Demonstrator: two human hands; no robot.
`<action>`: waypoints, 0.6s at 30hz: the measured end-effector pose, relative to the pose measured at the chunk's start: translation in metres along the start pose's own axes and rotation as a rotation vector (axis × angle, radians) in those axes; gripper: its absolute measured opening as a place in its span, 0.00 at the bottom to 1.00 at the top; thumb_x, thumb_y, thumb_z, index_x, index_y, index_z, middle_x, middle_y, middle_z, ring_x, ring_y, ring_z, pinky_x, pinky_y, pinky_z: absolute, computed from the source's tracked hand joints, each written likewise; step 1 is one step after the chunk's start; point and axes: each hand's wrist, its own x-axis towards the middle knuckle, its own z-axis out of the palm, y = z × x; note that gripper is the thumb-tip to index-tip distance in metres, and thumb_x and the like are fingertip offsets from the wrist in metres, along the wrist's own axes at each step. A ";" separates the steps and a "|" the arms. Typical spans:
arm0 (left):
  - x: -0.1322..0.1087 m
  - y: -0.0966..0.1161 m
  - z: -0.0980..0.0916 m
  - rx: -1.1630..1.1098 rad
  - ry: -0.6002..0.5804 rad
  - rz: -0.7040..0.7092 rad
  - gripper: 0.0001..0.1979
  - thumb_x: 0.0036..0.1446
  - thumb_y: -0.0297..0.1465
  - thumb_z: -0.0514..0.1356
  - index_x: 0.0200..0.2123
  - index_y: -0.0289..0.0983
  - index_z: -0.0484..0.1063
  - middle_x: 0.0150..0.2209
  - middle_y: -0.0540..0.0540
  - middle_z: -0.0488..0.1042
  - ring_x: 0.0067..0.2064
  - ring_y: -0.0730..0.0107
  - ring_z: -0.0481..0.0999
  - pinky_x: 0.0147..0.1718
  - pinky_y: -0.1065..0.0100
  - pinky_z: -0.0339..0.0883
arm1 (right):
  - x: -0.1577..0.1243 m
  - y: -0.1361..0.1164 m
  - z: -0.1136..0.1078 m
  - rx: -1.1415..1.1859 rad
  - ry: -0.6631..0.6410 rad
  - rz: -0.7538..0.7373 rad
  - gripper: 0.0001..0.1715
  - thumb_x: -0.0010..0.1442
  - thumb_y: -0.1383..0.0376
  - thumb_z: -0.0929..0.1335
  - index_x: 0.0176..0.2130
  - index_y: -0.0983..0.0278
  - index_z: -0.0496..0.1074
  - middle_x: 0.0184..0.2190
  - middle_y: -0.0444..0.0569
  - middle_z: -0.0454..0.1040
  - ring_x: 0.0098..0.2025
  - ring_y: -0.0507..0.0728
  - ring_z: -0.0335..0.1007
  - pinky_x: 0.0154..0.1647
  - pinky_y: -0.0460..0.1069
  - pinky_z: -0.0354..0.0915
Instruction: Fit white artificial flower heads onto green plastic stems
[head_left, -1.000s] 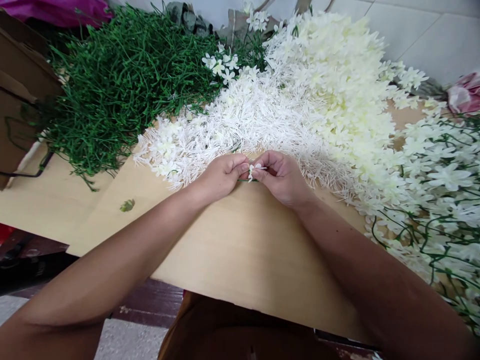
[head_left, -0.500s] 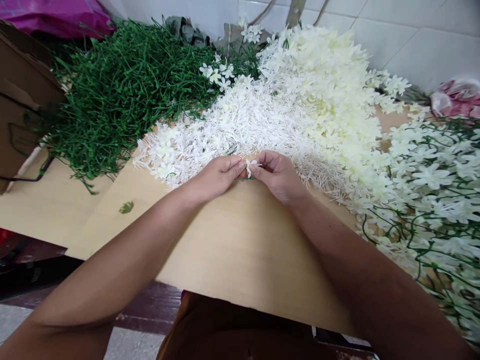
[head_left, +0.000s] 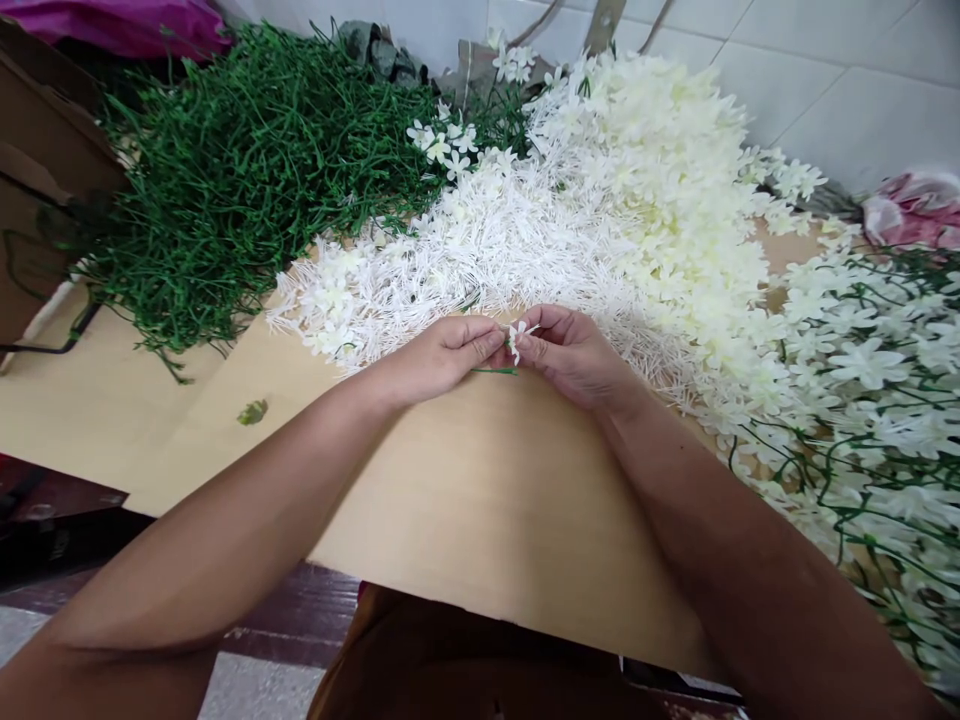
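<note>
My left hand (head_left: 457, 354) is closed, thumb against fingers, on a thin green stem (head_left: 495, 371) that juts out below toward the right. Close beside it, my right hand (head_left: 571, 352) pinches a small white flower (head_left: 517, 340) between thumb and forefinger. The flower sits between the two sets of fingertips, where the stem's upper part is partly hidden. Just beyond the hands lies a heap of thin white pieces (head_left: 480, 250), with pale yellow-white petals (head_left: 667, 150) piled behind it to the right.
A pile of green stems (head_left: 270, 170) lies at the back left beside a cardboard box (head_left: 45, 150). Finished-looking white flowers on stems (head_left: 870, 365) cover the right side. A small greenish scrap (head_left: 253, 412) rests on the cardboard sheet (head_left: 450, 500) at left.
Both hands appear slightly further right and lower, still close together around the white flower. More of the green stem shows below the fingers.
</note>
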 end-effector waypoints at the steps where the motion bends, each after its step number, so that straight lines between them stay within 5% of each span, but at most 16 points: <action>1: 0.000 0.001 0.000 -0.011 -0.010 -0.003 0.22 0.57 0.50 0.58 0.27 0.35 0.67 0.27 0.50 0.66 0.31 0.74 0.66 0.35 0.70 0.62 | 0.000 0.000 -0.001 -0.006 -0.020 0.005 0.17 0.42 0.59 0.80 0.29 0.63 0.74 0.24 0.41 0.76 0.29 0.49 0.73 0.35 0.45 0.70; 5: -0.002 0.002 0.000 -0.058 -0.026 -0.001 0.23 0.56 0.51 0.59 0.26 0.35 0.66 0.26 0.51 0.64 0.30 0.76 0.63 0.31 0.71 0.59 | 0.000 0.000 -0.003 -0.021 -0.079 0.017 0.18 0.41 0.60 0.80 0.28 0.64 0.74 0.23 0.42 0.76 0.30 0.49 0.74 0.35 0.45 0.70; 11: -0.001 0.001 0.005 -0.012 -0.020 0.004 0.24 0.57 0.51 0.57 0.22 0.37 0.59 0.22 0.55 0.55 0.24 0.78 0.53 0.24 0.71 0.48 | -0.002 0.001 0.000 -0.058 -0.012 -0.009 0.21 0.38 0.60 0.81 0.26 0.64 0.71 0.24 0.41 0.75 0.28 0.48 0.71 0.33 0.45 0.67; 18: 0.000 -0.003 0.010 0.087 0.048 0.017 0.21 0.58 0.45 0.54 0.21 0.38 0.55 0.21 0.55 0.52 0.24 0.77 0.51 0.25 0.70 0.48 | -0.006 0.003 0.009 -0.185 0.059 -0.112 0.23 0.39 0.59 0.81 0.25 0.63 0.66 0.24 0.40 0.71 0.27 0.48 0.67 0.32 0.46 0.65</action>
